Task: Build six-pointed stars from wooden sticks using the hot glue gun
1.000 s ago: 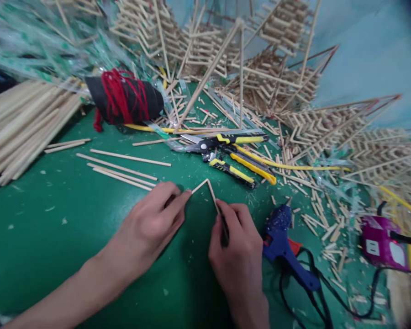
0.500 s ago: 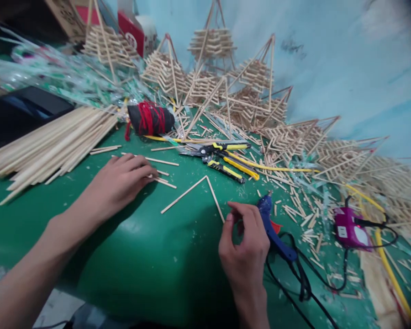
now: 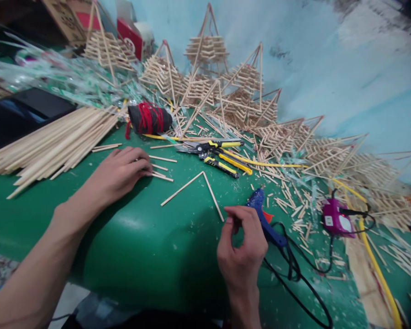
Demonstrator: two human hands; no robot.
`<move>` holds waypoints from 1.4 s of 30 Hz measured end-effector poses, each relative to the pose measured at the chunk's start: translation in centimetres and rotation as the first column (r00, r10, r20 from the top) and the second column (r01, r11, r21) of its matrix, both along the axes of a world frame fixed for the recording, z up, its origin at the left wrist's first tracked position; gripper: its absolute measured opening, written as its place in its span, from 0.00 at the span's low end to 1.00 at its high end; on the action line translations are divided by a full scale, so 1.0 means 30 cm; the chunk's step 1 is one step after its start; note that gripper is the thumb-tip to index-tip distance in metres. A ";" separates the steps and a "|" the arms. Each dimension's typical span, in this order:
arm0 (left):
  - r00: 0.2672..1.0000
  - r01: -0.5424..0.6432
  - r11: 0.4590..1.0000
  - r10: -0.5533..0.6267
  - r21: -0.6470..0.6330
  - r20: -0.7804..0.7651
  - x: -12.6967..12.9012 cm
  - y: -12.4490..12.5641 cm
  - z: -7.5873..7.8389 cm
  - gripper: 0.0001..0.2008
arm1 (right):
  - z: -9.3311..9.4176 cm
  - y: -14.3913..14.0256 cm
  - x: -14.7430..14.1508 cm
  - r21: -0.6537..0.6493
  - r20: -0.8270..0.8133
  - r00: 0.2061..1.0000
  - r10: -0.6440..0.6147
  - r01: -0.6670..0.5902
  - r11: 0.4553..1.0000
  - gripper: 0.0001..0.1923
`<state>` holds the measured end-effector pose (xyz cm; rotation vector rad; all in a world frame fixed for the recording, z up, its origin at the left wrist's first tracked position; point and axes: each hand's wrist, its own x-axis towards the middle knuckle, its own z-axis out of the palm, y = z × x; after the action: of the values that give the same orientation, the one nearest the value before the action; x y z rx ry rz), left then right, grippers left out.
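Observation:
My left hand (image 3: 125,170) lies over several short wooden sticks (image 3: 163,177), its fingers curled down and its fingertips closed on one or more of them. The stick ends jut out to the right of the fingers. Two thin sticks (image 3: 182,188) form an upside-down V on the green table, meeting at the top. My right hand (image 3: 243,240) is near the lower end of the V's right leg, thumb and forefinger almost together, with nothing visible between them. Just behind the right hand lies a blue glue gun (image 3: 256,201) with an orange trigger, partly hidden by the knuckles.
Yellow-and-black pliers (image 3: 208,147) lie beyond the V. A bundle of long sticks (image 3: 55,141) and a dark roll wound with red string (image 3: 150,118) are at left. Stacked stick pyramids (image 3: 207,49) line the wall. Stick offcuts, black cord and a purple plug adapter (image 3: 335,219) lie at right.
The view has shifted slightly, so the scene sits a little differently. The right hand's fingertips are a bit farther from the V's leg end. The left hand stays over the sticks.

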<state>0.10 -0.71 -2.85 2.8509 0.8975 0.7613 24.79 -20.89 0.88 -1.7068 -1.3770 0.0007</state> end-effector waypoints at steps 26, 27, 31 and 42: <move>0.996 0.082 0.978 -0.087 -0.191 -0.017 0.104 -0.262 0.064 0.11 | -0.050 -0.073 -0.013 -0.340 0.175 0.984 0.024 0.038 0.940 0.10; 0.996 0.076 0.975 -0.083 -0.208 -0.023 0.081 -0.254 0.058 0.12 | -0.052 -0.071 -0.014 -0.334 0.170 0.985 0.024 0.035 0.942 0.10; 0.994 0.099 0.961 -0.106 -0.257 -0.015 0.049 -0.244 0.037 0.09 | -0.056 -0.059 -0.019 -0.323 0.176 0.984 0.030 0.029 0.946 0.10; 0.988 0.157 0.946 -0.151 -0.284 0.043 0.087 -0.275 0.043 0.05 | -0.056 -0.052 -0.007 -0.345 0.173 0.985 0.025 0.037 0.938 0.08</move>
<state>2.70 -8.95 -1.57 2.6142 0.7059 0.5875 24.59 -22.45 -0.80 -2.0444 -1.5725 0.0982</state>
